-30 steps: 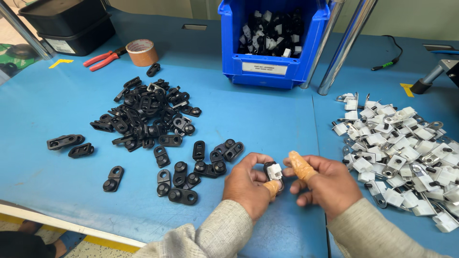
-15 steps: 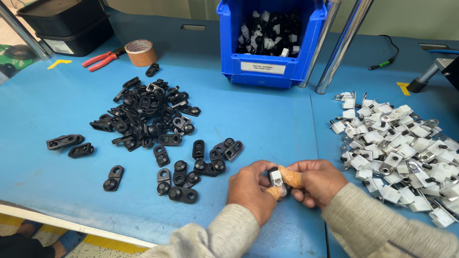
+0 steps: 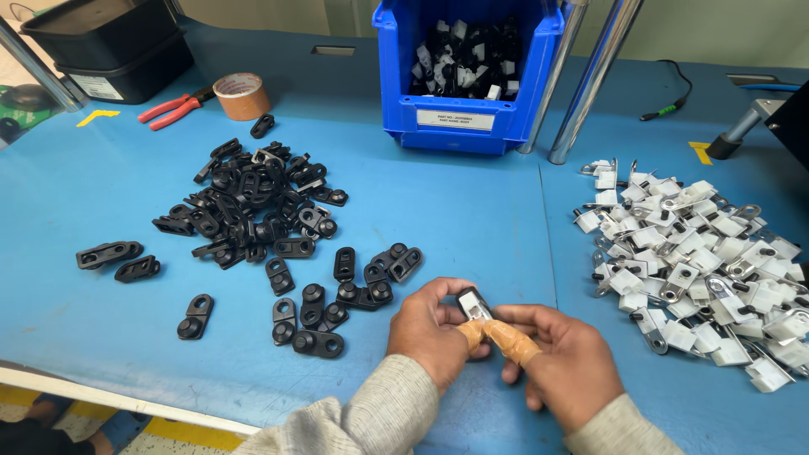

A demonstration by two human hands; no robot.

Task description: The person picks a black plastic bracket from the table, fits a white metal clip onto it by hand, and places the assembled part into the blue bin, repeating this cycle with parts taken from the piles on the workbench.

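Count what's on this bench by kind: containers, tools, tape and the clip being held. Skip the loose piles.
blue bin: 1
black tubs: 2
tape roll: 1
red-handled pliers: 1
held clip: 1
Total: 6

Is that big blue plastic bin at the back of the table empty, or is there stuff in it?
Not empty. The blue plastic bin holds a heap of small black and white parts, visible through its open top.

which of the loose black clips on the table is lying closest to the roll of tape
The single black clip just right of the tape roll. It lies apart from the big black pile, which sits farther toward the person.
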